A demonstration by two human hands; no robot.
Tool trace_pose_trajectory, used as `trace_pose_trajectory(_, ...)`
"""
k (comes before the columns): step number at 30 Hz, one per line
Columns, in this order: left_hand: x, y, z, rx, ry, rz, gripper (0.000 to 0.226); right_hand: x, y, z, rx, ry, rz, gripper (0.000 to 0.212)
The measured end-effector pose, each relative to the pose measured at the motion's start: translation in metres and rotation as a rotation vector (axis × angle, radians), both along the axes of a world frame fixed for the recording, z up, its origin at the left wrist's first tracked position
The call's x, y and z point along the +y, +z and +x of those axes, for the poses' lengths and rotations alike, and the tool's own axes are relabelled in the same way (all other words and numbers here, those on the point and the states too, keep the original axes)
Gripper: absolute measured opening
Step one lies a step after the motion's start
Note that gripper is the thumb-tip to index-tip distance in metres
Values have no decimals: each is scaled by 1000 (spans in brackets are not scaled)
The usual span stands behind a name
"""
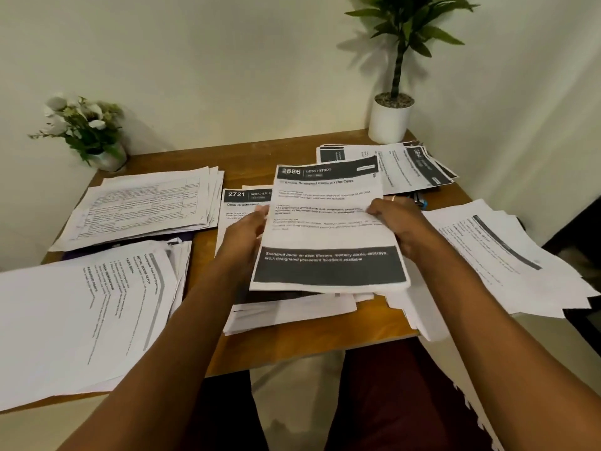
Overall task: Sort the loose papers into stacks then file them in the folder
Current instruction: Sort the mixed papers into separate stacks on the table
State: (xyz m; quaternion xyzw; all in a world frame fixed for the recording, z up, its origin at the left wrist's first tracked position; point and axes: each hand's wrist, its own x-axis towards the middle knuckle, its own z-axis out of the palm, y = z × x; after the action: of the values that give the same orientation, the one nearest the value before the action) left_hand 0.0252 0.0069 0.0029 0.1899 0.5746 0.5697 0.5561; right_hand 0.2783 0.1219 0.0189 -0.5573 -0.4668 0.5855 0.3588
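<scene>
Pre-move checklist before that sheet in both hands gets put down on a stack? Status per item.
1. Held sheet gripped on both sides by left hand and right hand: ok.
2. Header of the held sheet readable for sorting (dark band, "DESK / STUDY"): ok.
3. Matching stack in reach: the 2721 sheet just behind shows the same dark header: ok.
4. Stacks squared up: the near-left stack and right stack are fanned and overhang the table: not ok.
5. Folder located: something purple shows under the left stacks, identity unclear: cannot tell.
</scene>
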Motion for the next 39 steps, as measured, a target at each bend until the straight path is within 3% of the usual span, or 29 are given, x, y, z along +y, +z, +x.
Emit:
trace_pose_trajectory(2, 2, -9, 4, 76, 66, 27, 32, 13, 1, 7, 15, -102, -11, 15)
trace_pose_trajectory(6, -2, -42, 22, 892, 5, 156, 23, 38, -1, 15, 75, -354, -21, 17)
trace_pose_trajectory(9, -1, -54, 30, 1148, -52, 204, 23, 49, -4, 15, 142, -465, 1, 15)
trace_pose_trajectory(17, -3, -58, 29, 1151, 57, 244, 16, 56, -23, 0, 281, -465, -28, 38)
trace_pose_trajectory(23, -3, -60, 30, 1251, 13, 220, 16, 61, -25, -12, 387, -505, -79, 47)
trace_pose_trajectory(34, -5, -53, 32, 1242, -1, 135, 11, 50, -12, -22, 519, -478, -41, 36)
trace_pose_trajectory(39, -7, -50, 35, 1305, 23, 92, 17, 17, -11, -31, 399, -459, -11, 30)
